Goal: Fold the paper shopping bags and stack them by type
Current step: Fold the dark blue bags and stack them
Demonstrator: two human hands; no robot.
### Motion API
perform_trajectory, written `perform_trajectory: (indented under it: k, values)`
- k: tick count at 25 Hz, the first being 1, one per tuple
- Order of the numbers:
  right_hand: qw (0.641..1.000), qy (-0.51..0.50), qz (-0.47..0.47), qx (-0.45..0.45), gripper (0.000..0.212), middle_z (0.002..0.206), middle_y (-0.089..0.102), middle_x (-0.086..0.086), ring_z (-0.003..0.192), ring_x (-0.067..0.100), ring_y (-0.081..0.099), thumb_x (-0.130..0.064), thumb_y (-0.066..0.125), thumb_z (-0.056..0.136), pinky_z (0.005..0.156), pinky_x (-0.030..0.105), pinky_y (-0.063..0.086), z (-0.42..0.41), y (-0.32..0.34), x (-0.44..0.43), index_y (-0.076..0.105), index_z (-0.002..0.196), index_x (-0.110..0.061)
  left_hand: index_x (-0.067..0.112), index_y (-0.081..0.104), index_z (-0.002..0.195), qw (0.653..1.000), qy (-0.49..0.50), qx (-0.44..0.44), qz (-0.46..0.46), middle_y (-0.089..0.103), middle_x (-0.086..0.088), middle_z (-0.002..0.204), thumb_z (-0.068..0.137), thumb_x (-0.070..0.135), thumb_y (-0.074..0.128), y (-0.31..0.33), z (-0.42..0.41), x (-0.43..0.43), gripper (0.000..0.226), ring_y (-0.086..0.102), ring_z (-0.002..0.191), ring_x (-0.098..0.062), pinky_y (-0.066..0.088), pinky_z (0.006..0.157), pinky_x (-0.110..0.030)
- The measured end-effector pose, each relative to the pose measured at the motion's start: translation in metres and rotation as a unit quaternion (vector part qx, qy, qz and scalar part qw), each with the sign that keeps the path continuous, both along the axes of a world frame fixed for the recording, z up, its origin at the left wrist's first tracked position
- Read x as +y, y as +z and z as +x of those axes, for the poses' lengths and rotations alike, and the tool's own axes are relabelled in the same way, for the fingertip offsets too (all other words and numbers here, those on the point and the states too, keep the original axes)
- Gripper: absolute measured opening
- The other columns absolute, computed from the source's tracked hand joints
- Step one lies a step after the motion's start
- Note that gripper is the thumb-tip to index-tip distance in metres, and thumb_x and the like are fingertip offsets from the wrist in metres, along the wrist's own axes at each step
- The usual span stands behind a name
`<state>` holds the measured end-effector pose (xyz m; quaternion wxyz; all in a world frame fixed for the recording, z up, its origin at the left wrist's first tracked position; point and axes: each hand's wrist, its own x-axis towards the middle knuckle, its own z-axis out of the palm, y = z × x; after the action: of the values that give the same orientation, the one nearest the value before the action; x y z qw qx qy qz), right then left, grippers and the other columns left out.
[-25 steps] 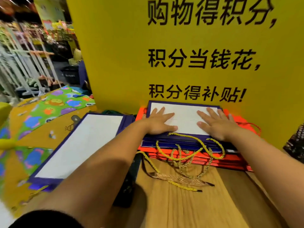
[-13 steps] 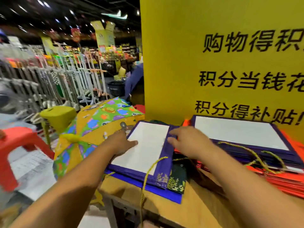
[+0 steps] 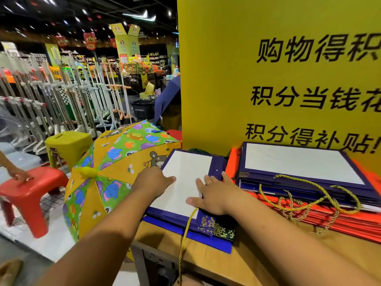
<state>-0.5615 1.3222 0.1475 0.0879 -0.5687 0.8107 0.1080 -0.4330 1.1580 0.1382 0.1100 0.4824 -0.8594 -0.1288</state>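
Well, left hand [image 3: 153, 182] and right hand [image 3: 214, 198] lie flat and relaxed on the purple bag [image 3: 185, 172] at the counter's [image 3: 206, 265] left edge (open umbrella [image 3: 115, 162] just beyond); the folded stack [image 3: 299, 166] sits rightward against the yellow sign [image 3: 226, 79].

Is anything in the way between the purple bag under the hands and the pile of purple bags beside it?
Nothing visible. The left hand and right hand both rest on the purple bag, and the pile of purple bags sits right beside it, its top bare. Gold cord handles lie only along the pile's front edge.
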Motion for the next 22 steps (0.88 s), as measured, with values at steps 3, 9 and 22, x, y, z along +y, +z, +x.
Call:
perform_trajectory:
  k: [3, 9, 22]
  values:
    - [0.999, 0.013, 0.004, -0.035, 0.097, 0.167, 0.000, 0.009, 0.154, 0.026, 0.001, -0.083, 0.026, 0.088, 0.120, 0.056, -0.011, -0.007, 0.007, 0.003, 0.001, 0.160, -0.023, 0.011, 0.062, 0.091, 1.000, -0.002, 0.000, 0.010, 0.065, -0.008, 0.091, 0.087, 0.058, 0.063, -0.002, -0.004, -0.003, 0.047, 0.059, 0.081, -0.027, 0.041, 0.062, -0.031]
    - [0.998, 0.055, -0.024, -0.034, 0.098, 0.167, 0.004, 0.005, 0.154, 0.023, 0.004, -0.085, 0.031, 0.085, 0.119, 0.057, -0.015, -0.004, 0.005, 0.003, 0.006, 0.160, -0.027, 0.013, 0.056, 0.086, 0.996, 0.018, 0.063, 0.059, 0.063, -0.006, 0.083, 0.078, 0.058, 0.074, 0.001, -0.001, -0.010, 0.049, 0.059, 0.075, -0.022, 0.042, 0.057, -0.031]
    - [0.817, -0.142, -0.439, -0.345, 0.101, 0.148, 0.045, -0.009, 0.136, 0.012, 0.045, -0.043, 0.081, 0.077, 0.112, 0.040, 0.040, -0.028, 0.036, 0.010, 0.022, 0.156, -0.020, 0.015, 0.055, 0.105, 0.698, -0.040, 0.683, 0.211, 0.074, -0.003, 0.090, 0.096, 0.007, 0.060, 0.090, 0.014, -0.006, 0.013, 0.071, 0.074, -0.018, 0.058, 0.063, -0.035]
